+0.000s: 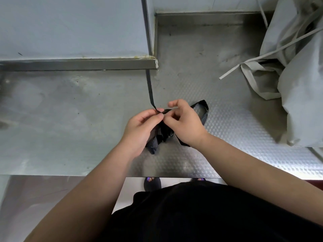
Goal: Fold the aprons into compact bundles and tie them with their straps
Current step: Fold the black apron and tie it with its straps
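A small crumpled black cloth apron bundle [160, 136] lies on the embossed steel counter [230, 137] under both hands. The left hand [141, 130] pinches its thin black strap [150, 89], trailing toward twelve o'clock; the right hand [185, 124] pinches alongside. Lost tension would probably let the bundle spring open.

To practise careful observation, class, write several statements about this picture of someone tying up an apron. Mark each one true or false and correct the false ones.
1. The black apron bundle lies on the steel counter. True.
2. The left hand pinches a black strap. True.
3. The right hand lies flat on the counter, far from the bundle. False: it is at the bundle, fingers curled, beside the left hand.
4. The heap at the right is red cloth. False: it is grey aprons with loose grey straps.
5. The black strap hangs over the counter's near edge. False: it runs away towards the back ledge.
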Available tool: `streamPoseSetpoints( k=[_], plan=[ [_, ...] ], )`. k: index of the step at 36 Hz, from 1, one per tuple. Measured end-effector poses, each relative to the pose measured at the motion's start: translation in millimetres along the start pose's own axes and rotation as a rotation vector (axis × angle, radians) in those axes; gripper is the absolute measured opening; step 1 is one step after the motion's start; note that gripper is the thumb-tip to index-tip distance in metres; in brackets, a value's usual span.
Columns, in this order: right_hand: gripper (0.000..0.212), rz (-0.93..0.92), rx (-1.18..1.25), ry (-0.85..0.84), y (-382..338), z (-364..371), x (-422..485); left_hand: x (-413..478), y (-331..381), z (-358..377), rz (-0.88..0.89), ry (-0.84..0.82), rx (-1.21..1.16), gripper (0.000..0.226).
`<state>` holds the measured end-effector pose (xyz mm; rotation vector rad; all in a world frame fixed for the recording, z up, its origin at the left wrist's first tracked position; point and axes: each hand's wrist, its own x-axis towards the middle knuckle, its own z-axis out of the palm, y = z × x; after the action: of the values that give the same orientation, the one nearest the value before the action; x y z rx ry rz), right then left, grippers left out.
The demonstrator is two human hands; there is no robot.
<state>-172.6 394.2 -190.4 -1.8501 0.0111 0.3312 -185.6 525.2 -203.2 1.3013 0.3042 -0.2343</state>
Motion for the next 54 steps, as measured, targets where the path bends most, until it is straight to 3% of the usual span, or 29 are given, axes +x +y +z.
streamPoseSetpoints(
  k=[3, 7, 10, 12, 15, 18, 24, 28, 34, 37, 39, 43, 48, 54],
  plan=[
    [0.039, 0.031, -0.013, -0.047, -2.6, -3.1, -0.3, 1.0, -1.3, -3.9, -0.007, -0.049, -0.024, 0.015],
    [0.024, -0.045, -0.329, -0.111, -4.6, -9.9, 1.0, 2.8, -2.2, -7.1, -0.022, -0.077, -0.069, 0.012],
    [0.025, -0.23, -0.626, -0.065, -4.6, -11.4, -2.0, 3.7, 0.0, -6.6, 0.062, -0.001, 0.155, 0.02],
    [0.032, -0.287, -0.7, 0.01, -6.2, -10.9, -6.3, 3.8, 0.5, -3.4, 0.137, 0.063, 0.338, 0.019],
    [0.038, -0.116, -0.581, -0.105, -16.3, -16.1, -10.1, 3.7, 1.9, 1.0, 0.182, 0.109, 0.427, 0.02],
    [0.042, 0.049, -0.392, -0.252, -23.8, -21.9, -9.7, 3.3, 6.3, 3.0, 0.148, 0.024, 0.38, 0.018],
    [0.022, -0.089, -0.6, -0.079, -17.8, -22.5, -1.9, 3.6, 13.3, 4.5, 0.107, -0.103, 0.318, 0.017],
    [0.016, -0.189, -0.55, 0.029, -9.4, -21.2, -2.4, 2.3, 12.6, 1.4, 0.126, -0.126, 0.295, 0.022],
    [0.035, -0.346, -0.62, -0.007, -0.5, -17.5, -1.1, -1.2, 6.5, 2.5, 0.045, -0.095, 0.183, 0.018],
    [0.031, -0.311, -0.488, 0.027, 3.4, -12.3, -1.4, -2.9, 3.6, 4.9, 0.013, -0.077, 0.085, 0.018],
    [0.029, -0.144, -0.319, 0.035, 1.3, -11.6, -2.5, -4.8, 2.2, 7.4, 0.0, -0.073, 0.051, 0.017],
    [0.025, 0.152, 0.111, -0.005, -3.6, -10.0, -3.9, -5.0, -2.5, 7.6, 0.011, -0.009, 0.03, 0.018],
    [0.015, 0.278, 0.678, 0.115, -9.9, -7.0, -6.4, -2.2, -0.8, 5.9, -0.006, 0.03, -0.015, 0.021],
    [0.011, 0.398, 0.666, 0.412, -6.2, -3.8, -6.7, -4.7, -7.1, 6.2, -0.042, 0.135, -0.105, 0.021]
  ],
)
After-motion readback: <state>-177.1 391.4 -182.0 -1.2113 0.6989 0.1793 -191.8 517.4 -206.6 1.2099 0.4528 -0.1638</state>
